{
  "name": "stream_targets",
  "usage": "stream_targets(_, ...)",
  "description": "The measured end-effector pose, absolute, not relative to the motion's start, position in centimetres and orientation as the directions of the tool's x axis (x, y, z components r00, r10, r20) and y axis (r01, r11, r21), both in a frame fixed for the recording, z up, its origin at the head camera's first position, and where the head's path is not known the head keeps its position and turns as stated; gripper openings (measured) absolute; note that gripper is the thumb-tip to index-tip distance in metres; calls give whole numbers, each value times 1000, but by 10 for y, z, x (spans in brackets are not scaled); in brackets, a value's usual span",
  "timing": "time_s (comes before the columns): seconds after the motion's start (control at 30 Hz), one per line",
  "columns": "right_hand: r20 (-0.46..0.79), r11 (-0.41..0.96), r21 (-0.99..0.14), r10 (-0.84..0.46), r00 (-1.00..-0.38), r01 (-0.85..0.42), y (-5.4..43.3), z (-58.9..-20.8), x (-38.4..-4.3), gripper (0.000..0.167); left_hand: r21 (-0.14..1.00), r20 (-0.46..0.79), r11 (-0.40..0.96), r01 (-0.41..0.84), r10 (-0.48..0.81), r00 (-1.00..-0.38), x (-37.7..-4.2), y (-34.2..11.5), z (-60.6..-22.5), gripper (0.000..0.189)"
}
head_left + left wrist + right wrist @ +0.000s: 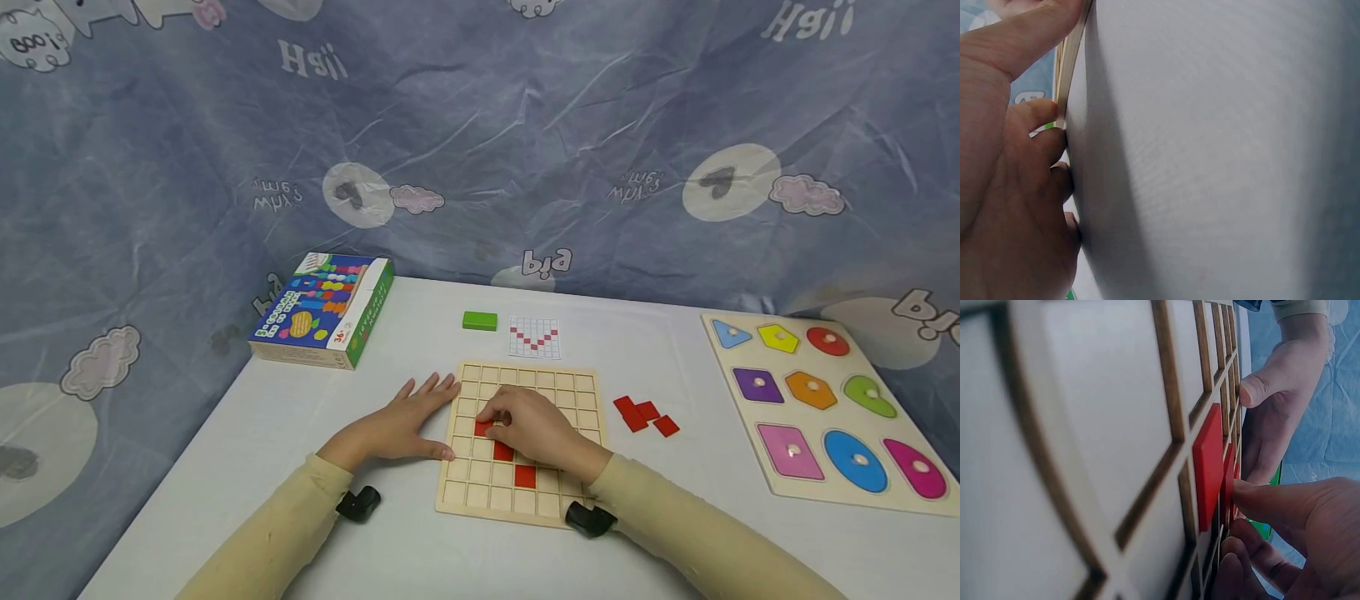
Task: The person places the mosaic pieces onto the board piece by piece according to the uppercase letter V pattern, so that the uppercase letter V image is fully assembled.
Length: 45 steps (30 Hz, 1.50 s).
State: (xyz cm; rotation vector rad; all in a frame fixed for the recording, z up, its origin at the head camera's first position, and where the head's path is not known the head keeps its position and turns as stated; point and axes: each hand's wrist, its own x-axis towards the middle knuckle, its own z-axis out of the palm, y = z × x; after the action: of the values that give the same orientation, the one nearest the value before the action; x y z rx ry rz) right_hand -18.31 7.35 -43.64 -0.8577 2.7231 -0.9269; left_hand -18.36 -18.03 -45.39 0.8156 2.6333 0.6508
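On the white table lies a wooden grid board [480,497] with raised lines between its square cells. My right hand [538,423] is over the board, thumb and fingertips pinching a red square tile [483,427] at a cell left of centre. Two more red tiles sit in cells, running diagonally toward me: one red tile [503,451] beside the thumb and a nearer red tile [1209,467]. My left hand [393,427] rests with fingers spread at the board's left edge, its thumb [1035,34] against the board's side.
Several loose red tiles [634,417] lie right of the board. Beyond it are a green block [480,321] and a card [534,338] printed with a red V on a grid. A colourful box [322,308] stands back left, a shape puzzle board [757,433] at right.
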Motion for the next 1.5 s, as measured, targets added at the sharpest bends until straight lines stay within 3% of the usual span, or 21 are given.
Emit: stream_targets(1.5, 19, 605, -680, -549, -835, -414, 98, -433, -180, 23, 488, -190, 762, 426, 569, -800, -184, -179, -453, 107)
